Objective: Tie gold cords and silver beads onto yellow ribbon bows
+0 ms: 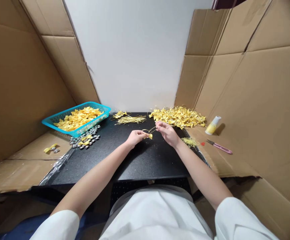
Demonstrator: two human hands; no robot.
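Above the middle of the black table, my left hand (135, 138) pinches a small yellow bow (150, 136) at its fingertips. A thin gold tie (153, 129) loops up from the bow towards my right hand (167, 132), whose fingers are closed on its other end. Behind my hands lies a bundle of straight gold ties (131, 119), with a few tied bows (120, 114) beside it. A large pile of gold bows with ties (180, 116) sits behind my right hand.
A teal basket (76, 132) of yellow bows stands at the left, with silver beads (94, 136) before it. On the right are a thread spool (213, 125), pink-handled snips (220, 147), a red piece (203, 144) and thread scraps (190, 142). Cardboard walls (267, 100) flank the table (145, 166).
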